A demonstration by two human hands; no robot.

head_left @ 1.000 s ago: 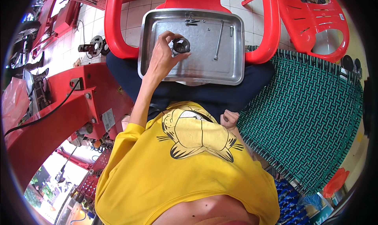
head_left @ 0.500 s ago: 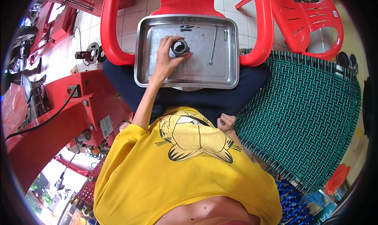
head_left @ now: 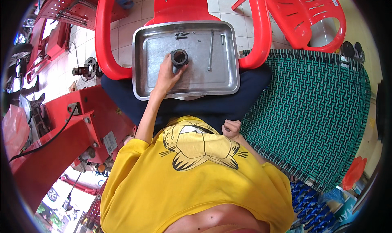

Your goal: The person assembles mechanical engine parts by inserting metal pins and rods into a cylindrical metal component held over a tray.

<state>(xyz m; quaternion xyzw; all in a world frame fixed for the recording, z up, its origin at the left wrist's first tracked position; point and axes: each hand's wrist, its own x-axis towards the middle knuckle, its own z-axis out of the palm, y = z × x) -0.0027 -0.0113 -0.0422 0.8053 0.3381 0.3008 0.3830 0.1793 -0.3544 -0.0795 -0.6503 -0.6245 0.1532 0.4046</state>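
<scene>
The left hand (head_left: 166, 74) is partly closed around a dark ring-ended metal part (head_left: 179, 64), with the fingers on its left side and the thumb on its right; the part's round opening faces up. It is seen over the floor of a metal tray (head_left: 200, 80), left of the middle and roughly midway between the near and far edges. A few small dark bolts (head_left: 182, 35) lie by the tray's far edge, with a little nut (head_left: 199, 40) just to their right. A long bolt (head_left: 210, 49) runs lengthwise from near the far edge, its thicker end toward the near edge, and a short bolt (head_left: 222, 38) lies by the far right corner. The right hand (head_left: 231, 129) is curled into a loose fist beside the yellow shirt (head_left: 200, 188), well apart from the tray's near edge; whether anything sits inside it, I cannot tell.
</scene>
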